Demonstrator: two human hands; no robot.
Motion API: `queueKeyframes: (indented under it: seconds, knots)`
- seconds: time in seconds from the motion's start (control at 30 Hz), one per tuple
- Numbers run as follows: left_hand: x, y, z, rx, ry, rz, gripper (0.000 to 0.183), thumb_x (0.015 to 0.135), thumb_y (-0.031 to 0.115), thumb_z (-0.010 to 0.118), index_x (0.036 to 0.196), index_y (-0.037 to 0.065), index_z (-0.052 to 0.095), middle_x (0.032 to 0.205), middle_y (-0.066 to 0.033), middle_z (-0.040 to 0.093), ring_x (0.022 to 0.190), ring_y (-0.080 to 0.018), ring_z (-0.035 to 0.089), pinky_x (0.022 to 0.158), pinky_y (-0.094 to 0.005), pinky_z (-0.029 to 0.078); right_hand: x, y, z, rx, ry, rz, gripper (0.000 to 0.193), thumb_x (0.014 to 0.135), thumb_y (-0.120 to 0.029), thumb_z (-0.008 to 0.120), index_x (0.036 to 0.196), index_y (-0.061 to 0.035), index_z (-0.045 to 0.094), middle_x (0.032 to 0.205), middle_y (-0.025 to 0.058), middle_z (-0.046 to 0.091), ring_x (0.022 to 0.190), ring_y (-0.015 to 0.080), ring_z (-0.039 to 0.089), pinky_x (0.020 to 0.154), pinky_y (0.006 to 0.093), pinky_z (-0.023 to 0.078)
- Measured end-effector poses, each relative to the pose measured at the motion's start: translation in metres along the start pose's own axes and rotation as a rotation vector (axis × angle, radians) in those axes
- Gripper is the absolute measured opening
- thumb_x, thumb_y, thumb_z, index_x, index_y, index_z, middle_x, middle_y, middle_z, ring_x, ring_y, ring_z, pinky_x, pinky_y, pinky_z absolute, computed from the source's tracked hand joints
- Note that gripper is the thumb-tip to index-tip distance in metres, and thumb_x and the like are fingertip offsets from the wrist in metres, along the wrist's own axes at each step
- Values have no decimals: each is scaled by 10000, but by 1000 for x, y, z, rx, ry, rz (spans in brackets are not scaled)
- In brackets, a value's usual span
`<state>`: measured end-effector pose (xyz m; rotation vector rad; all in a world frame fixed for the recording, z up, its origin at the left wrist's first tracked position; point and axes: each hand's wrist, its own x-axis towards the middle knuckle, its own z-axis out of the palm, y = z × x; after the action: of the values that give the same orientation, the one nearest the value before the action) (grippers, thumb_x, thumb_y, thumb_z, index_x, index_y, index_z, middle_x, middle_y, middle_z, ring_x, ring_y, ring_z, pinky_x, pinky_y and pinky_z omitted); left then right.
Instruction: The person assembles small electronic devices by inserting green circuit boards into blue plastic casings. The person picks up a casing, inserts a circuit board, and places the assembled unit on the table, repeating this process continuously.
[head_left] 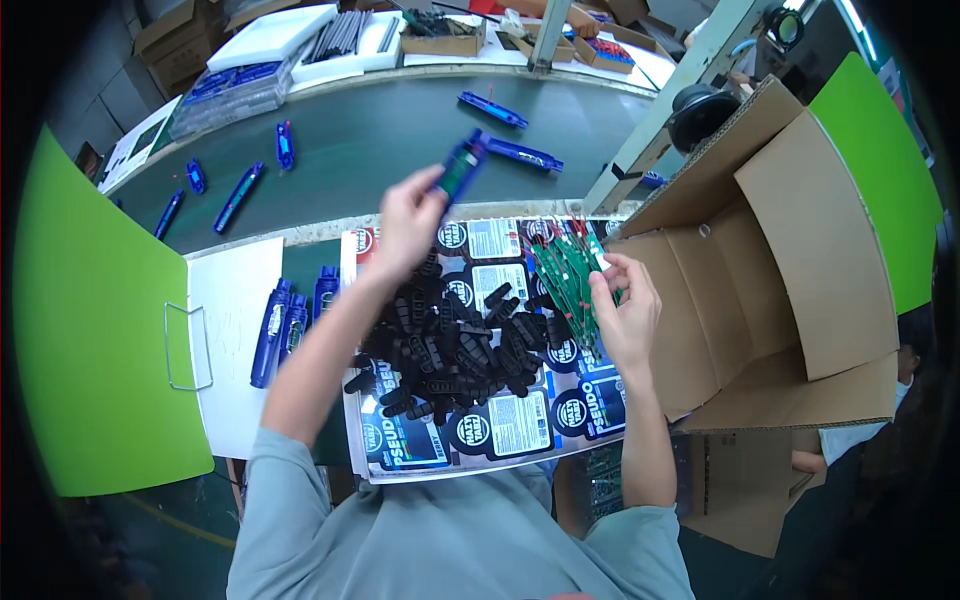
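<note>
My left hand (408, 218) is closed round the end of a blue plastic housing (464, 165), raised over the conveyor's near edge and slightly blurred. Something green shows through the housing's side. My right hand (630, 308) pinches a narrow green circuit board (601, 264) at the right side of a heap of circuit boards (565, 275) with thin red wires. Its palm hides part of that heap. Between my arms, many small black plastic parts (450, 345) lie piled on a printed sheet (515, 425) covering the work surface.
A dark green conveyor (370, 130) runs across the far side, carrying several blue housings (238, 198). More housings (270, 335) lie left of my left forearm. An open cardboard box (740, 300) stands close on the right, near a metal post (640, 140). A green panel (100, 340) stands left.
</note>
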<state>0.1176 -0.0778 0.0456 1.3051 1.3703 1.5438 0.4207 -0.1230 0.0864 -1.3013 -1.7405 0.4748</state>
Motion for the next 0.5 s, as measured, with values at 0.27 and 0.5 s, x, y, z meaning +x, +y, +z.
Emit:
queueKeyframes:
  seconds: [0.27, 0.5]
  knots:
    - [106, -64, -66, 639, 57, -138, 332, 925, 108, 569, 1222, 59, 709, 1105, -225, 706, 1030, -373, 683, 906, -439, 511, 0, 31, 11, -310, -258, -50, 109, 880, -84, 708, 965, -16, 719, 855, 150, 679, 790, 341, 671, 744, 441, 520]
    - [134, -115, -77, 870, 96, -84, 299, 891, 95, 596, 1173, 26, 671, 1107, -197, 704, 1070, -362, 666, 959, -452, 509, -4, 1, 38, -200, -456, -184, 155, 846, -61, 730, 993, -16, 711, 888, 132, 662, 857, 337, 649, 803, 439, 509]
